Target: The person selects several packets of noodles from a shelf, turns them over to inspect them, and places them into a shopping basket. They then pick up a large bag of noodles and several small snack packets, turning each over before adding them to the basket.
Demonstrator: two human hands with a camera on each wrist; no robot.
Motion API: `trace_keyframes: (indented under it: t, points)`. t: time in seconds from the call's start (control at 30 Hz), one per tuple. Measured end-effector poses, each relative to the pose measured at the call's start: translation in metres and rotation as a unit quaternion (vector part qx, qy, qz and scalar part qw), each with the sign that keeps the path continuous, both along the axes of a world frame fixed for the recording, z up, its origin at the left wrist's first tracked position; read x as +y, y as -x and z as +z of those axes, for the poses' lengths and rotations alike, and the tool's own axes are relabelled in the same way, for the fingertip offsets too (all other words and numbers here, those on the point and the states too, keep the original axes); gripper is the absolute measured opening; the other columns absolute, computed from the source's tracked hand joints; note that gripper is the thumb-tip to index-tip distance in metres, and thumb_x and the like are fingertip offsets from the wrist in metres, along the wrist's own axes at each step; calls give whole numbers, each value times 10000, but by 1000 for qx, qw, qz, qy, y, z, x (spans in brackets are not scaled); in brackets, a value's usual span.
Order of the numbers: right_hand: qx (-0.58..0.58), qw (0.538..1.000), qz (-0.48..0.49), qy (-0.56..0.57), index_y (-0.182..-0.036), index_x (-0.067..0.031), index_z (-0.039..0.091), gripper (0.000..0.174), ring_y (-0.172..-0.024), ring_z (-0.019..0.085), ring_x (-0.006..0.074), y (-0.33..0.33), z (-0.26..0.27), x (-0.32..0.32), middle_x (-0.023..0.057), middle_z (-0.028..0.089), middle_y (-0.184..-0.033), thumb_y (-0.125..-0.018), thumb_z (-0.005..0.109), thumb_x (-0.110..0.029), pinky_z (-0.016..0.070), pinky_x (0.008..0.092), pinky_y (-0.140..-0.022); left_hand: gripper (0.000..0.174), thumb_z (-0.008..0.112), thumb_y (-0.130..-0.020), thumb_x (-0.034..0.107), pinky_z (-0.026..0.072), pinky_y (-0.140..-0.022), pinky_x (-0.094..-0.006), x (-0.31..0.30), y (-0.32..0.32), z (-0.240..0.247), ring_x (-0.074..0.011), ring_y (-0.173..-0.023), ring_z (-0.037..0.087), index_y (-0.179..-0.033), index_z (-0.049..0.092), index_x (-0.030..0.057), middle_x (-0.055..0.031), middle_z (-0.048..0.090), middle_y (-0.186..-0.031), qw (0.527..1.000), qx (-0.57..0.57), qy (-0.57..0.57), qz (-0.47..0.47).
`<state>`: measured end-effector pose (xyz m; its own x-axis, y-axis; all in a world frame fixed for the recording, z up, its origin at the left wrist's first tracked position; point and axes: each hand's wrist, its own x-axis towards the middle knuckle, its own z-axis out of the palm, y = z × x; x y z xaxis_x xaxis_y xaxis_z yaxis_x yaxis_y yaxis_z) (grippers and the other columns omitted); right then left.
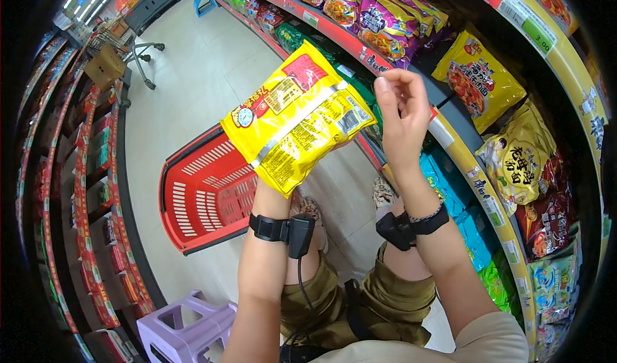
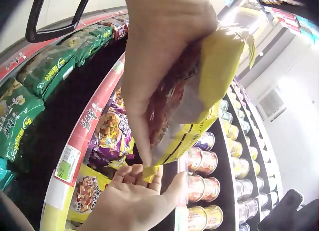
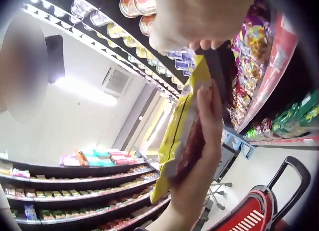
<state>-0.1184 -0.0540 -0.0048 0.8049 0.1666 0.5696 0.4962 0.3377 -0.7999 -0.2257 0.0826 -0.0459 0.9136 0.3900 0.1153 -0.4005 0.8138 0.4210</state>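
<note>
Left hand [image 3: 205, 136] holds a yellow instant-noodle packet [image 1: 297, 115]
Its fingers grip the packet; the right hand [image 1: 405, 115], fingers loosely bent, is just beside.

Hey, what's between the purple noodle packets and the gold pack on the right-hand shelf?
A yellow noodle packet lies between the purple packets and the gold pack; the head view shows it.

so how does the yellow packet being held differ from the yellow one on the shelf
The held packet is in the left grip, while the shelf packet rests on the shelf. In the head view, the held packet shows printed text and a pale seam; the shelf packet shows a food picture. The held packet also looks bigger there than the shelf packet. Both are mainly yellow.
</note>
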Motion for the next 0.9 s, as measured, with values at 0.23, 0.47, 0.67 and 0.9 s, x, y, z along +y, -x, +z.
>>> trace_keyframes:
  t: [0.23, 0.47, 0.67, 0.9]
  points:
    - [155, 958, 235, 49, -850, -1, 602, 134, -697, 549, 45, 5, -6, -6, 20, 618, -753, -870, 616, -132, 425, 197, -659, 723, 385, -882, 583, 362, -1005, -451, 1, 8, 0, -313, -1184, 460, -1367, 316, 52, -161, 453, -1306, 999, 4, -24, 22]
    - [196, 920, 339, -4, -870, -10, 581, 116, -690, 596, 58, 8, -3, -12, 47, 644, -796, -871, 612, -122, 469, 190, -648, 716, 381, -883, 575, 361, -1006, -452, -1, 13, 0, -317, -1184, 460, -1364, 322, 48, -163, 455, -1306, 999, 7, -37, 33]
    - [178, 919, 351, -26, -872, -1, 574, 121, -708, 598, 64, 9, -1, -15, 60, 643, -811, -870, 613, -116, 468, 194, -662, 710, 379, -885, 568, 361, -1007, -453, -4, 13, 0, -320, -1184, 460, -1362, 327, 44, -165, 456, -1306, 999, 4, -36, 37]
    - [185, 918, 350, -12, -900, 5, 584, 135, -742, 591, 66, 4, 0, -17, 54, 641, -835, -861, 627, -117, 464, 204, -683, 704, 376, -886, 559, 360, -1008, -454, -6, 8, 2, -323, -1183, 460, -1359, 333, 39, -167, 457, -1306, 998, -6, -40, 38]
